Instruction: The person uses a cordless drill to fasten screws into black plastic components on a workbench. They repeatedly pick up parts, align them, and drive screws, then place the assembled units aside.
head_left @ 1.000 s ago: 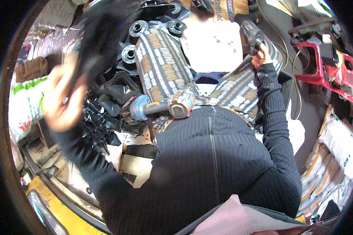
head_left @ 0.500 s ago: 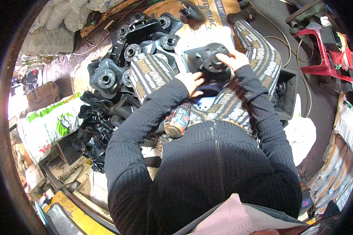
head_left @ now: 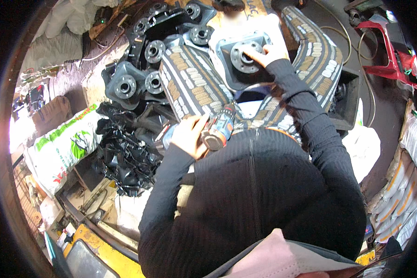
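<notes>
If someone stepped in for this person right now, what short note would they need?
Left hand: resting on the blue and orange power drill lying in the lap; whether it grips it is unclear.
Right hand: fingers on the round hub of a dark metal flange part held on the knees.
Nearby: more flange parts of the same kind piled to the left.
Done: part is positioned.
Left: the drill has not been brought to the part.

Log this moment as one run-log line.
left hand: on cordless drill | right hand: on flanged metal part | lap: patterned cloth
</notes>
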`<act>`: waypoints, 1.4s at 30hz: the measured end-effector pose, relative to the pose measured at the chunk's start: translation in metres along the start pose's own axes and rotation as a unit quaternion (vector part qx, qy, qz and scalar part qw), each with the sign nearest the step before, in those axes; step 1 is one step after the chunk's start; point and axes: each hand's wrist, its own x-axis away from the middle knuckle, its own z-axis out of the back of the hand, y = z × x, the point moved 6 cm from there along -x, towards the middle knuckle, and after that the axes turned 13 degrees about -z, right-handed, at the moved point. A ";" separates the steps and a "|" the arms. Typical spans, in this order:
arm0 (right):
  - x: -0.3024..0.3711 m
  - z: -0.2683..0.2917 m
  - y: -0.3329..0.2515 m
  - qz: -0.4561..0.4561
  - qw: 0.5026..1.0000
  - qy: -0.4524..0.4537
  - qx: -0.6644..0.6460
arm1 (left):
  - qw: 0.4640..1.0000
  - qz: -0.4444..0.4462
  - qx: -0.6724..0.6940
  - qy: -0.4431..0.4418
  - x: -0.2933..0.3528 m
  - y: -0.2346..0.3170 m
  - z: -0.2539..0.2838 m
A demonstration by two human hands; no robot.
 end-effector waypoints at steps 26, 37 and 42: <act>0.113 0.037 -0.041 -0.047 0.752 -0.331 -0.567 | 0.879 0.172 0.444 -0.026 -0.036 -0.016 0.011; 0.128 0.023 -0.047 -0.255 0.459 -0.456 -0.718 | 0.992 -0.081 -0.078 -0.050 -0.077 0.029 0.057; 0.118 0.055 -0.054 0.127 0.918 -0.242 -0.289 | 0.997 -0.001 0.035 -0.071 -0.070 0.022 0.060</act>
